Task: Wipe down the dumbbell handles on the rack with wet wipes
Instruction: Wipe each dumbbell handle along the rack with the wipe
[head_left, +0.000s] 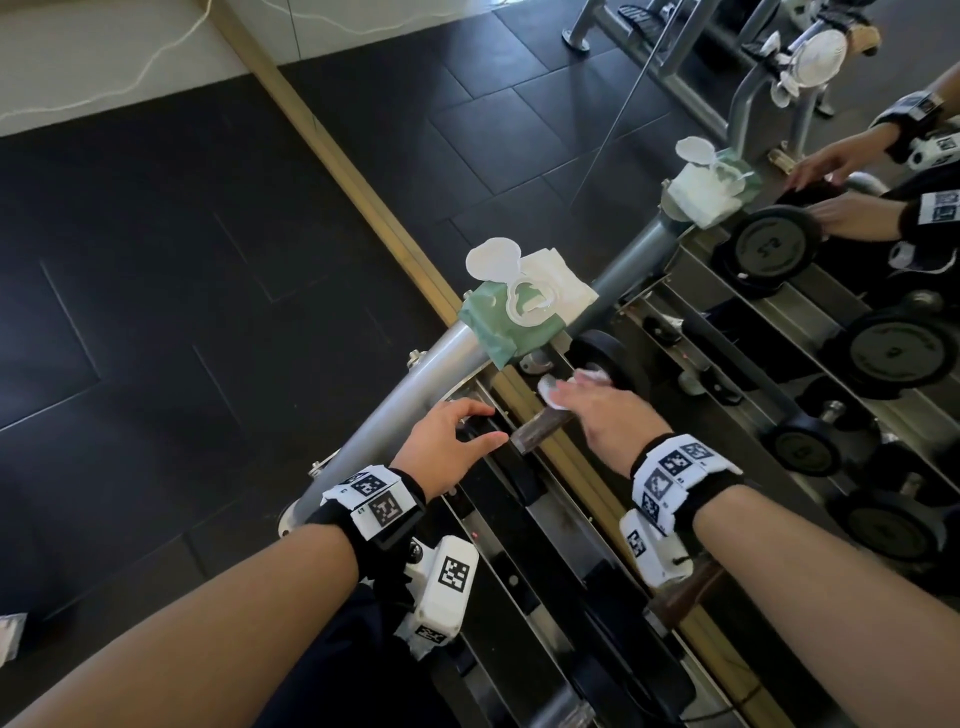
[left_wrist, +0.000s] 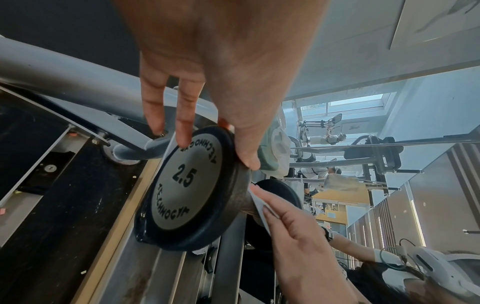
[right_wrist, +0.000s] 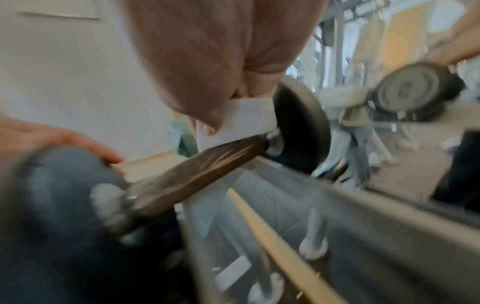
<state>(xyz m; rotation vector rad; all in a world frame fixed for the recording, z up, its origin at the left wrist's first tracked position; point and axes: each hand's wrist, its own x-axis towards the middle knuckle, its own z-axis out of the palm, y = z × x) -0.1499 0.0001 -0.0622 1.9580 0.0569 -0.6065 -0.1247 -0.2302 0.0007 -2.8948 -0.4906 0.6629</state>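
Our left hand (left_wrist: 207, 67) grips dumbbell (left_wrist: 192, 185) near plate, fingers curled over rim; right hand (head_left: 605, 421) clamps wipe (right_wrist: 236, 121) round handle (right_wrist: 197, 174).

Gym floor and mirror beside the rack

Dark rubber floor tiles (head_left: 156, 260) met a wooden-framed wall mirror (head_left: 779, 364); a thin white cord (head_left: 171, 49) trailed over pale flooring behind.

The head view looks steeply down from above onto the dumbbell rack (head_left: 374, 415) and both forearms, the mirror (head_left: 779, 312) running diagonally beside it. Each wrist view sits close under its palm, facing along the fingers (the right one blurred); all share the 2.5 dumbbell (left_wrist: 192, 185).
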